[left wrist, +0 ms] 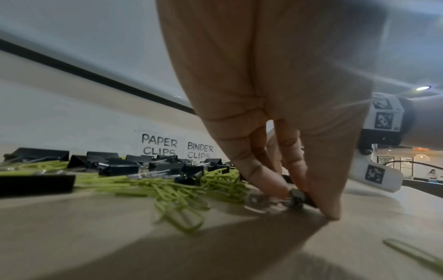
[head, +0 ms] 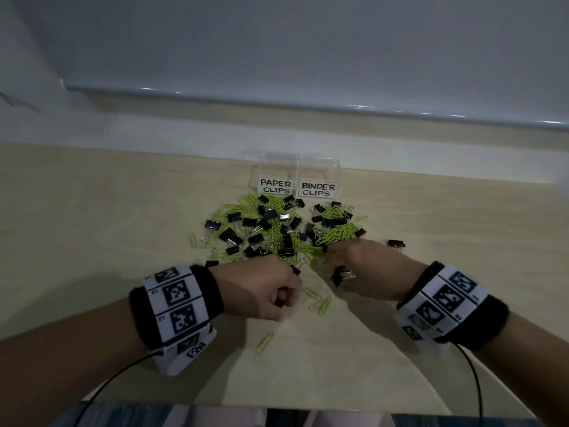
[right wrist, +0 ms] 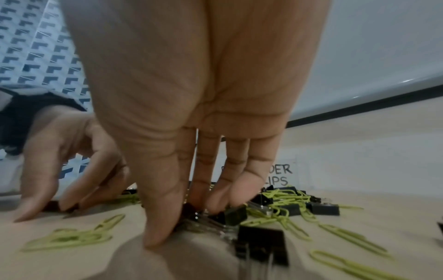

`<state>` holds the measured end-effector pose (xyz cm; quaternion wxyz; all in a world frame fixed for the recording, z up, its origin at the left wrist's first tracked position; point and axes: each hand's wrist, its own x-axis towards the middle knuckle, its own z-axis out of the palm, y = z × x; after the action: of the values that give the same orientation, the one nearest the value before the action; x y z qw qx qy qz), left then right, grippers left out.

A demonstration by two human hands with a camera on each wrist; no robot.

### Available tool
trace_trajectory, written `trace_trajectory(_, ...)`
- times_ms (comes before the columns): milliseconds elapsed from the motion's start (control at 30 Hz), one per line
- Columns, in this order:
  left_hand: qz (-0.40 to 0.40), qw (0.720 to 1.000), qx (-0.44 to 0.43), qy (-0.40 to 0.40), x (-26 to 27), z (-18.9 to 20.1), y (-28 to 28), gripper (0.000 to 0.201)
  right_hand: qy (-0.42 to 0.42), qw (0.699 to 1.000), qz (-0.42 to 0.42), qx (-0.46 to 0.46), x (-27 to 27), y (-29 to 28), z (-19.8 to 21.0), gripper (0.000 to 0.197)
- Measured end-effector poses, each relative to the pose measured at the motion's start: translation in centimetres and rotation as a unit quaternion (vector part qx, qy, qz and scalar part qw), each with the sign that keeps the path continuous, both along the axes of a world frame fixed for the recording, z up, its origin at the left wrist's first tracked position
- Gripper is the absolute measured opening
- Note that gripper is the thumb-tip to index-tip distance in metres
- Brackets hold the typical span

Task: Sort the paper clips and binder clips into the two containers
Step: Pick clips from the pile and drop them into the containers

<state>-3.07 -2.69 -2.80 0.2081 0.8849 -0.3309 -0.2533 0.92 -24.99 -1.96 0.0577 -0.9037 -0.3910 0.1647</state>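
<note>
A black binder clip (left wrist: 299,197) is pinched by the left hand (head: 261,288); another binder clip (right wrist: 230,214) is pinched by the right hand (head: 363,269), presumably for the "BINDER CLIPS" container (head: 318,180).

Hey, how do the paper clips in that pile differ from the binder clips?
The paper clips are light green; the binder clips are black with silver wire handles. The paper clips are thin flat wire loops; the binder clips are bulkier folded bodies that stand higher. Both are mixed in one pile on the table, in front of the two labelled containers; none can be seen inside them.
</note>
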Motion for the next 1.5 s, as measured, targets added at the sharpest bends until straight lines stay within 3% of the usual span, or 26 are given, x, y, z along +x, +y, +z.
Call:
trace_trajectory(67,0.019,0.999,-0.029,-0.023,0.5,0.5,0.2,0.010,0.013,0.999,-0.015,0.042,0.2,-0.4,0.2,0.014)
trace_trajectory(200,0.148,0.983,-0.064,-0.088,3.7,2.4,2.2,0.015,0.032,0.970,-0.167,0.174,2.1,-3.1,1.8,0.008)
trace_trajectory(333,0.184,0.969,0.065,-0.150,7.0,3.2,4.4,0.016,-0.024,0.973,-0.221,0.069,4.5,-6.0,2.0,0.007)
trace_trajectory(433,0.161,0.967,0.087,-0.177,7.3,2.8,3.1,0.022,-0.050,0.978,-0.201,0.037,4.2,-5.6,1.5,0.014)
trace_trajectory(533,0.125,0.979,0.065,-0.144,6.6,2.2,0.6,0.029,-0.027,0.986,-0.151,0.067,2.9,-3.4,1.3,0.014)
trace_trajectory(733,0.075,0.980,0.120,-0.137,6.0,1.1,-1.9,0.040,-0.010,0.994,-0.111,0.016,1.7,-0.7,0.1,0.022)
trace_trajectory(867,0.082,0.984,0.092,-0.129,6.4,1.2,-2.0,0.026,-0.014,0.994,-0.104,0.028,1.7,-1.0,-0.1,0.018)
trace_trajectory(1067,0.155,0.982,-0.031,-0.107,6.9,2.0,-0.4,0.014,-0.021,0.991,-0.116,0.065,2.1,-2.3,-0.1,0.017)
trace_trajectory(1267,0.241,0.959,-0.080,-0.123,7.8,3.0,4.0,0.012,-0.033,0.971,-0.216,0.095,3.3,-5.2,0.6,0.025)
trace_trajectory(1400,0.266,0.954,-0.022,-0.133,7.8,2.7,7.4,0.016,-0.052,0.966,-0.248,0.045,4.0,-6.8,0.7,0.023)
trace_trajectory(1500,0.239,0.956,0.048,-0.160,7.4,2.2,8.0,0.020,-0.097,0.971,-0.217,0.014,3.6,-5.6,0.6,0.021)
